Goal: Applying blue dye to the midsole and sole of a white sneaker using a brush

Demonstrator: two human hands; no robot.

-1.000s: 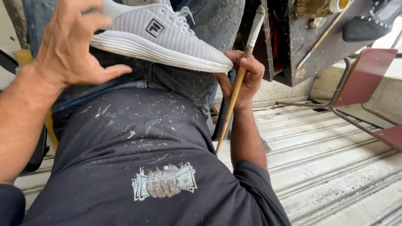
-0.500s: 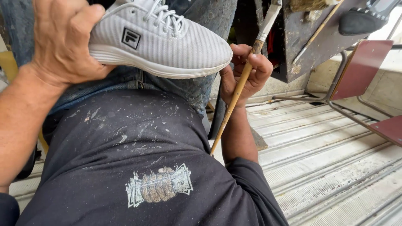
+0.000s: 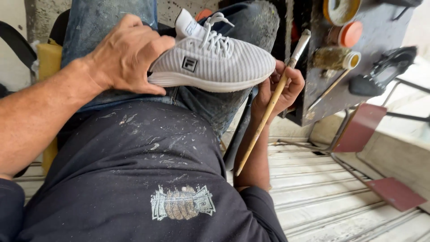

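Head view: left hand (image 3: 127, 56) clamped round heel of white sneaker (image 3: 215, 62), resting on lap; sneaker now lower vs 0.5 s ago. Right hand (image 3: 280, 87) fingers curled pinching wooden paintbrush (image 3: 268, 105), touching toe, unchanged.

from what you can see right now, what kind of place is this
Most likely a small shoe repair or cobbler's stand. The left hand steadies a white sneaker on the lap, the right hand holds a long wooden brush, and a stained work board alongside carries open glue-like tins.
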